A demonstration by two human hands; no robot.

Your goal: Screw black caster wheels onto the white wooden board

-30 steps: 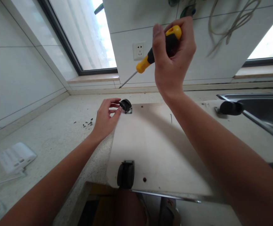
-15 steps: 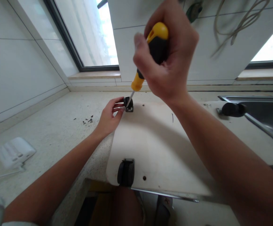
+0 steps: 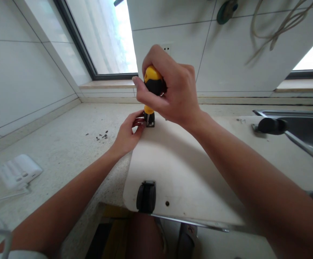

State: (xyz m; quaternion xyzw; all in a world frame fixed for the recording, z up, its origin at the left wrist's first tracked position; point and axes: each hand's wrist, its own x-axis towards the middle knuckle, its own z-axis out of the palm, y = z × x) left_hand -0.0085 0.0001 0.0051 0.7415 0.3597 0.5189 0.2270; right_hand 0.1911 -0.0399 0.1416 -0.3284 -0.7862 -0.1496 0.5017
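Note:
My right hand [image 3: 172, 86] is wrapped round the yellow and black handle of a screwdriver [image 3: 154, 81], which points down. Its tip meets the metal plate of a black caster wheel [image 3: 150, 118] at the far left corner of a white board [image 3: 183, 172]. With its fingers, my left hand [image 3: 130, 133] grips that caster from the left side. A second black caster [image 3: 146, 197] sits at the board's near left corner, and a third caster [image 3: 271, 126] is toward the right end. Several small dark screws [image 3: 102, 135] lie on the counter left of my left hand.
The board lies on a speckled counter [image 3: 64, 126]. At the right is a steel sink [image 3: 312, 133]. A white power bank [image 3: 21, 171] with a cable lies at the left. Behind are a tiled wall, a socket [image 3: 167, 48], a hanging cord [image 3: 277, 32] and windows.
My right hand has come down and to the left, and the screwdriver now stands more upright over the caster. My left hand keeps its place on the caster.

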